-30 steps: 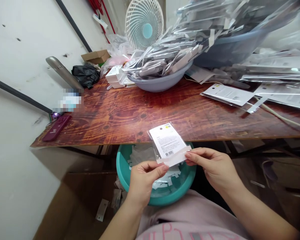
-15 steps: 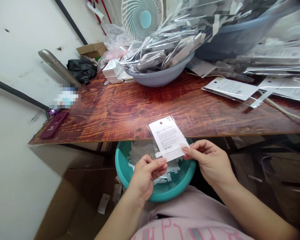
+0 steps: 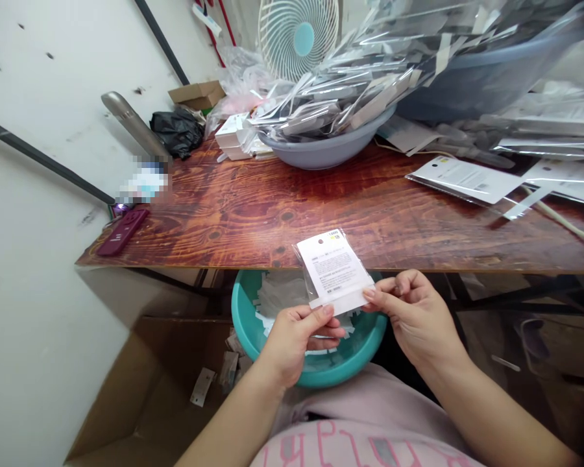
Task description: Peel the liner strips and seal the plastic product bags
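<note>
Between my two hands is a clear plastic packet with a white printed card (image 3: 335, 267) inside, a round hole near its top. My left hand (image 3: 299, 340) pinches the packet's lower left corner, thumb on top. At the lower right corner, my right hand (image 3: 411, 311) grips it between thumb and fingers. A white strip or flap runs along the packet's bottom edge between the thumbs. Under the hands, a teal basin (image 3: 246, 324) sits at my lap, holding whitish clear sleeves with pale strips.
A wooden table (image 3: 214, 220) spans ahead, bearing a grey-blue bowl (image 3: 321, 155) heaped with packets, a larger basin (image 3: 438, 84), flat carded packets (image 3: 472, 179), a fan (image 3: 302, 39) and a dark red phone (image 3: 122, 232). A cardboard box (image 3: 121, 389) stands on the lower left.
The view has shifted slightly, moving the table's things rightward. The strip along the packet's bottom now lies flatter across the card, and my left fingers extend further beneath it.
</note>
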The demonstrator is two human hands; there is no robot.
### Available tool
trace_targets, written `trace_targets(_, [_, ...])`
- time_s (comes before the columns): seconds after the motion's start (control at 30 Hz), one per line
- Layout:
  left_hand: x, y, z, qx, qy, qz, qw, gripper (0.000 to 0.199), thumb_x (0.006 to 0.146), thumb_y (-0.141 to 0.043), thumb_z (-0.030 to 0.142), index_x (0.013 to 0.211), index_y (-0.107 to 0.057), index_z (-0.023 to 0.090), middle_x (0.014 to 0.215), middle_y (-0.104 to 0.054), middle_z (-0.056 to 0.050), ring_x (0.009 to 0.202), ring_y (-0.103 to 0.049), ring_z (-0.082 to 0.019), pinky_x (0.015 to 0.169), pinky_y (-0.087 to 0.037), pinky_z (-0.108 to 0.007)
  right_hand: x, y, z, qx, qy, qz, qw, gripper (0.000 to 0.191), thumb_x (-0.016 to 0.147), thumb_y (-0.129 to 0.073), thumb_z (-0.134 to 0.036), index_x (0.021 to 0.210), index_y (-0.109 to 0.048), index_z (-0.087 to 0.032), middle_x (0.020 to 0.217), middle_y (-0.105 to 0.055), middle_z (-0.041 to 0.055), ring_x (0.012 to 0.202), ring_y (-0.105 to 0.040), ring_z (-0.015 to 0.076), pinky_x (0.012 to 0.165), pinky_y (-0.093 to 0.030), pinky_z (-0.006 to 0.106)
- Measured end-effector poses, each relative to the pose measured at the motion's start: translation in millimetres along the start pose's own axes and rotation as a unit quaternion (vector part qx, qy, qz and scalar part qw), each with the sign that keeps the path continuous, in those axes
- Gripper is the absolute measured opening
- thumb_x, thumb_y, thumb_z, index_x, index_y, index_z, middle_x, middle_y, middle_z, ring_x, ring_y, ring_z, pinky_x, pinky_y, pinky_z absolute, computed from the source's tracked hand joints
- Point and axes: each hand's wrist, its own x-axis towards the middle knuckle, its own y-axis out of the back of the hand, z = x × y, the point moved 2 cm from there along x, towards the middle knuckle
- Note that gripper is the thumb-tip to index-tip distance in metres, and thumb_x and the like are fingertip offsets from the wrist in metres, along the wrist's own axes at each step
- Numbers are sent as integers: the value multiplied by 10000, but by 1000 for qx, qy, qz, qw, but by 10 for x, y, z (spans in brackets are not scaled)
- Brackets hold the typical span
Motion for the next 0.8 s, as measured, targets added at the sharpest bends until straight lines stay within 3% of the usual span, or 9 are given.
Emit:
trace_targets(0.53, [63,-41,83,-10,-22,64,998,308,590,-806,380,567,-674,103,561,-660,-62,527,-648,-156,567,-524,-246,49,-35,-38,10,16,-1,1000,443,564,-813,-188,679,-386,-214,630,-648,-55,525,-628,123,554,-497,239])
trace_targets(0.8, [64,-13,118,-9,-47,72,996,257,637,-779,339,580,-682,109,583,-673,-55,541,-660,-151,571,-528,-230,48,-71,-13,22,16,-7,1000,405,575,-811,-174,679,-421,-208,647,-654,-54,543,-634,112,577,-508,227])
